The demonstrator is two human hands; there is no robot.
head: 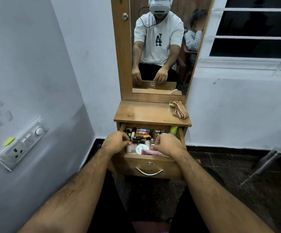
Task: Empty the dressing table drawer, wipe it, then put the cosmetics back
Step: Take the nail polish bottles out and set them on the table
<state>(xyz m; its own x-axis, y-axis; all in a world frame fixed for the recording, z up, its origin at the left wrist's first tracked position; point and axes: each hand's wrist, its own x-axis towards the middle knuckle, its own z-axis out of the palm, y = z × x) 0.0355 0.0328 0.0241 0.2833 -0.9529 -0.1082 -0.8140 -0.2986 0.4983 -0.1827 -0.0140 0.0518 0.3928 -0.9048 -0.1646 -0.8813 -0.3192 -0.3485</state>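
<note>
The wooden drawer (pixel 150 163) of the dressing table is pulled open and holds several cosmetics: lipsticks and small tubes (pixel 142 132), a yellow-green bottle (pixel 174 130), a round white jar (pixel 140 148) and a pink packet (pixel 147 152). A clear plastic box (pixel 130 148) lies at the front left of the drawer. My left hand (pixel 117 142) is curled with its fingertips pinched at the box's left end. My right hand (pixel 167 144) is curled over the drawer's right half, its fingertips hidden. In the mirror both hands pinch a clear box between them.
A checked cloth (pixel 179 109) lies on the right of the table top (pixel 143 112). The mirror (pixel 159 47) stands behind it and reflects a second person behind me. A switchboard (pixel 21 143) is on the left wall. A metal leg (pixel 264 163) slants over the floor at the right.
</note>
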